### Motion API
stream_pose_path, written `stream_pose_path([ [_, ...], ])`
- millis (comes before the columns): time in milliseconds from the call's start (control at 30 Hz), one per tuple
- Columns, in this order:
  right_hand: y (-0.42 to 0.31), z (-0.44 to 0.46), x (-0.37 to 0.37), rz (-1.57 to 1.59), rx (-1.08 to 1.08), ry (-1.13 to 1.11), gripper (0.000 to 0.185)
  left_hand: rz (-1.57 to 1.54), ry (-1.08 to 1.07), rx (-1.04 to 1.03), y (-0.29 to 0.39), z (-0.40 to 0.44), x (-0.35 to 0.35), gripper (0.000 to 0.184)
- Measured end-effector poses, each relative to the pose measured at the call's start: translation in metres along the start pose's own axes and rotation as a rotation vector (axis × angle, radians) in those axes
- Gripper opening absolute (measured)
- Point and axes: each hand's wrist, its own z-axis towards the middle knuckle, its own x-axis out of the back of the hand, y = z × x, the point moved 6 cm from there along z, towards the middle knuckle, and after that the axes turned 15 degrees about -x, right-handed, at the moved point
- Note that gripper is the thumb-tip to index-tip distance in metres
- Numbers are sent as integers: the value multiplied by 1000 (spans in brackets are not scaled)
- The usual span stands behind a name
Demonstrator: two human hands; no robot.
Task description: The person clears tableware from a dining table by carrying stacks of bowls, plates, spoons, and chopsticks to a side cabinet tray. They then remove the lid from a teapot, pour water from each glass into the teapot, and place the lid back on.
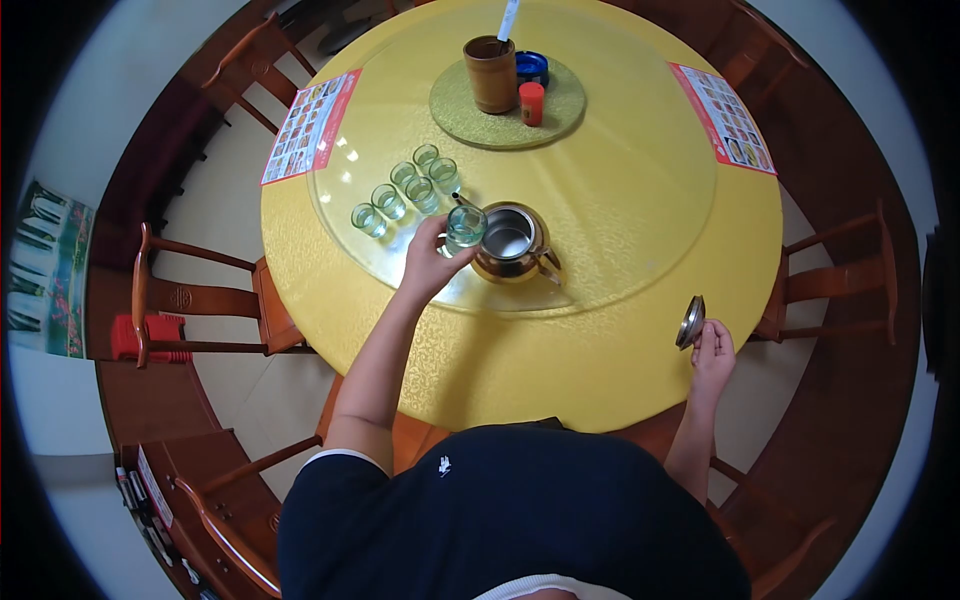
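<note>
My left hand [437, 262] is closed round a green-tinted glass [466, 228], held above the glass turntable just left of the teapot's opening. The metal teapot [512, 268] has no lid on it; its spout points to the upper left and its handle to the lower right. Near the table's right front edge, my right hand [712, 352] pinches the round metal lid [691, 322], which is tilted on its side. Several more green glasses [388, 202] stand in a cluster to the left of the teapot.
On a round green mat [460, 113] at the back stand a brown cup [491, 80], a red container [531, 104] and a blue ashtray [532, 68]. Printed menus [312, 125] lie at both sides of the yellow table [560, 385]. Wooden chairs [205, 298] surround it.
</note>
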Motion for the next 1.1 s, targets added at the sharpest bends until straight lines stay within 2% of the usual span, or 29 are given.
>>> stream_pose_path([
  [233,3,-1,9,2,12,22,12,137,-84,-155,9,9,-5,49],
  [767,1,-6,19,36,65,76,14,306,-382,-215,30,31,-15,48],
  [1100,5,-5,29,56,36,86,13,496,-458,-480,65,57,-1,46],
])
